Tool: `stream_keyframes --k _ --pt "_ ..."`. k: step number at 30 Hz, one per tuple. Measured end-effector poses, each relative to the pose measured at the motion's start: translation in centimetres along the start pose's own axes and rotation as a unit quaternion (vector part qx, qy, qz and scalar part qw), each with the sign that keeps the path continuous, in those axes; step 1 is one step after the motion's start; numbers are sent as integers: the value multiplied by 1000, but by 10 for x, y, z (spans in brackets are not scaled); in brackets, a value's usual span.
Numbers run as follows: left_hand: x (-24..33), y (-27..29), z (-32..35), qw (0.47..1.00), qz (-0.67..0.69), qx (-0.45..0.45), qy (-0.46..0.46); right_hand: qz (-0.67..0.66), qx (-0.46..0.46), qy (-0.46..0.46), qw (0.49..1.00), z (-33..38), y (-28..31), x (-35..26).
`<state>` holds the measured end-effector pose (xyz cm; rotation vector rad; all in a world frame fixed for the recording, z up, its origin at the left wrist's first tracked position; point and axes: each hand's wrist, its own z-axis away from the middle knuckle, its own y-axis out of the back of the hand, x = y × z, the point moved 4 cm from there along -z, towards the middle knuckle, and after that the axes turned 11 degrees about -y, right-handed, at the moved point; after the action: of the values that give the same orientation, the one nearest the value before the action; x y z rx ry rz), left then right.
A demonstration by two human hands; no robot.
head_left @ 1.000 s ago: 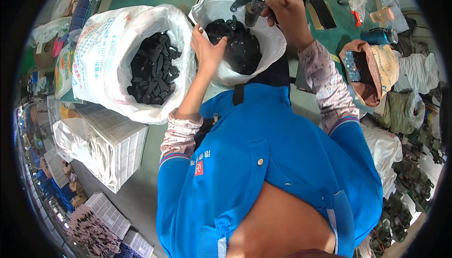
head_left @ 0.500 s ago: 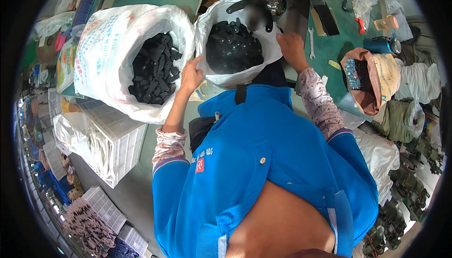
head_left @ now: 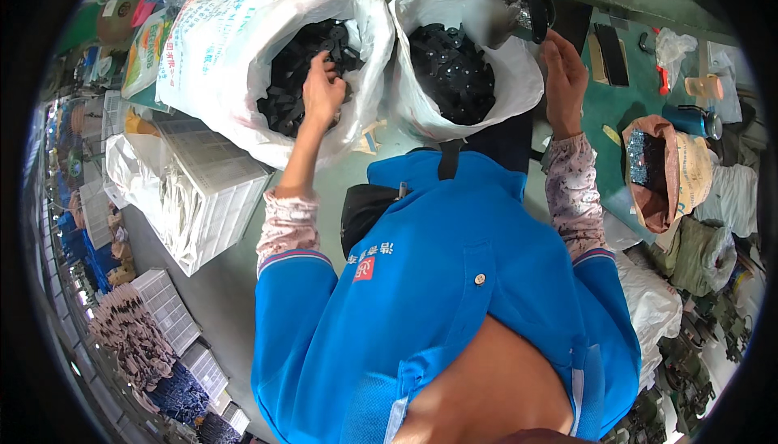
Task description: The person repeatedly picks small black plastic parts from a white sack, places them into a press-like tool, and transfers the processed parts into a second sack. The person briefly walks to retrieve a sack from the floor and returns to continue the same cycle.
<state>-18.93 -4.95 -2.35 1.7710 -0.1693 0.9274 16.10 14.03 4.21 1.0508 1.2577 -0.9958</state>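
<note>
On the left stands a white woven sack (head_left: 194, 55) with its mouth rolled open, full of flat black parts (head_left: 284, 91). My left hand (head_left: 322, 94) is inside its mouth, fingers bent down onto the parts; what they grip is hidden. To the right, a second white sack (head_left: 515, 91) holds more black parts (head_left: 454, 79) with small round shiny spots. Beyond that sack's right rim, my right hand (head_left: 565, 75) is raised with its fingers stretched out. Its fingertips are close to a black curved arm (head_left: 537, 27) of a machine; whether they touch is unclear.
At right, a brown bag (head_left: 648, 193) of shiny small pieces stands on the green table near a blue bottle (head_left: 689, 120). A black flat block (head_left: 609, 55) lies behind my right hand. White crates (head_left: 215, 225) stand at lower left. A blurred round patch covers part of the machine.
My left hand has gone from the gap between the sacks into the left sack. My right hand has turned upward beside the black arm. The whole view has shifted, moving both sacks rightward and up.
</note>
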Motion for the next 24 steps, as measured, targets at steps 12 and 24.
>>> stream_keyframes --k 12,24 --pt "-40 -12 -76 928 -228 -215 199 35 -33 -104 993 70 -16 50" --pt "-57 -15 -71 899 -271 -310 145 -1 -6 -146 989 92 -16 69"
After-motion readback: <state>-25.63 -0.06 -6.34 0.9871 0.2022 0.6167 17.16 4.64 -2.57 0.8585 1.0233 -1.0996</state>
